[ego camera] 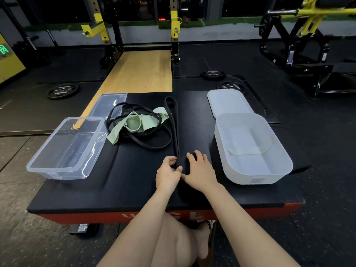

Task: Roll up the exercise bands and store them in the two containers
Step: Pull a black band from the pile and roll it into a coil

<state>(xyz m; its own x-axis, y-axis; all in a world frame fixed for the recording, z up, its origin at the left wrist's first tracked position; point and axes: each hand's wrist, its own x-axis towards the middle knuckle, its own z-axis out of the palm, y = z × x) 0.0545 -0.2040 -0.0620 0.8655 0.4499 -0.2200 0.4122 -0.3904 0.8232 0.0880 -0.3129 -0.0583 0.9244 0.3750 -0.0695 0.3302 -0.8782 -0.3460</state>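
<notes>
We work on a black padded surface (134, 180) with two containers on it: the white container (252, 149) at our right, its lid (229, 103) lying behind it, and the clear container (67, 147) at our left, with its own clear lid (109, 105) behind. Both are open, and neither holds a band that we can see.

Between them lies a tangle of thin black bands (152, 139) and a pale green band (134, 123). If we pull them out carelessly, the loops may snag one another and drag the heap toward the edge.

The wide black band (174, 122) runs from the far middle straight toward us, and its near end is a partly wound roll (185, 160) under our hands. Our left hand (168, 173) pinches the roll's edge between thumb and curled fingers; our right hand (199, 168) cups over it, fingers curled on top.

The main risk is here. The band looks springy, so we judge that loosening either grip lets the roll unwind. If the free length feeds in crooked, the roll grows lopsided and may sit badly in a container.
</notes>
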